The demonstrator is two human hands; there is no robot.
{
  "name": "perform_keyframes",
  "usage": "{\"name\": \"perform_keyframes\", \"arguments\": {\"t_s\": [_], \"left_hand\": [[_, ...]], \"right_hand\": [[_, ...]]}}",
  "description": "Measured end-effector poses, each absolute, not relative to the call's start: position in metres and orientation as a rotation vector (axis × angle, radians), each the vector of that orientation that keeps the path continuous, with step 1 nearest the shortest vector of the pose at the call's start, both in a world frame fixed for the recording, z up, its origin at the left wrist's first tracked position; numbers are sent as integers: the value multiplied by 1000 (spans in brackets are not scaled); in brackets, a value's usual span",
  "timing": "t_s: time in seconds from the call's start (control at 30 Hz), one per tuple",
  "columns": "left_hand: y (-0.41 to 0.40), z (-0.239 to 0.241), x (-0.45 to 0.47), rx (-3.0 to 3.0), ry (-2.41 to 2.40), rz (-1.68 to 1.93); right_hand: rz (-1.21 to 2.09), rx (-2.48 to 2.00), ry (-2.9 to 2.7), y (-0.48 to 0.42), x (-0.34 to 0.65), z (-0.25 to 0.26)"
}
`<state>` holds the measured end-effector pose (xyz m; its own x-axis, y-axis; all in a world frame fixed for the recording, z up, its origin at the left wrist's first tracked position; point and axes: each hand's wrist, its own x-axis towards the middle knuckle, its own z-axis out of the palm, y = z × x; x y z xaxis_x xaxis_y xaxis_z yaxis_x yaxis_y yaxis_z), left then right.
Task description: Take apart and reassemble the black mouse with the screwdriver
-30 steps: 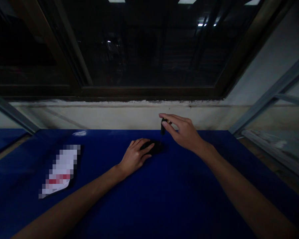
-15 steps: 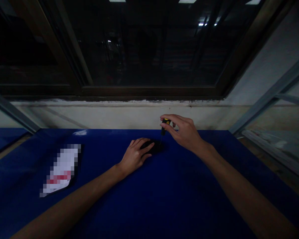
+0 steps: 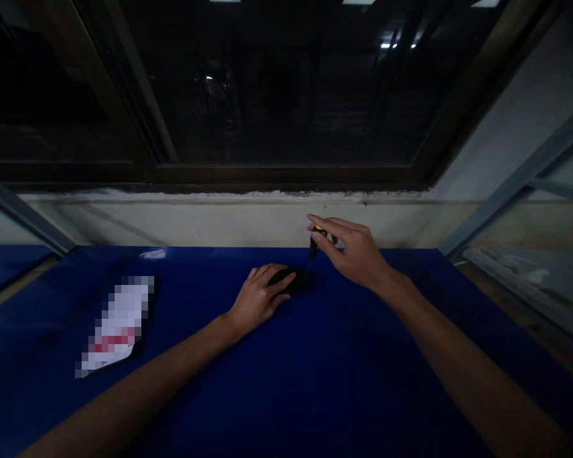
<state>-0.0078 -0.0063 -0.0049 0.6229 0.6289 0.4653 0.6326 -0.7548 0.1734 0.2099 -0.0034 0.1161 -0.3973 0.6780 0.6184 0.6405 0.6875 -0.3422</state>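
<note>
Dark object: a small black thing [image 3: 297, 280] lies on the blue mat, a little above centre; too dim to tell what it is.
Screwdriver: a small driver with a black and yellow handle [image 3: 314, 242] stands upright over the dark object's right end, at about 1 o'clock from it; whether the tip touches it is too dark to tell.
Right hand: the right hand [image 3: 358, 254] pinches the handle top between thumb and fingertips, the other fingers stretched out and loosely spread.
Left hand: the left hand [image 3: 256, 300] lies palm down at 8 o'clock of the dark object, fingers loosely extended and resting on its left side.
Mat: blue mat [image 3: 315, 381] covers the bench.
Paper: a blurred white sheet [image 3: 117, 324] lies well apart at 9 o'clock.
Window: dark window [image 3: 277, 89] at 12 o'clock above a pale sill.
</note>
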Motion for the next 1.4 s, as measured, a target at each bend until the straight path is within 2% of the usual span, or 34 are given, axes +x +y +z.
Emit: {"name": "perform_keyframes", "arguments": {"t_s": [0.37, 1.4], "left_hand": [[-6, -5, -8, -2819, -1091, -805], [-7, -3, -8, -2821, -1091, -805]], "right_hand": [[163, -981, -2174, -5, 209, 117], [38, -990, -2146, -3, 212, 115]]}}
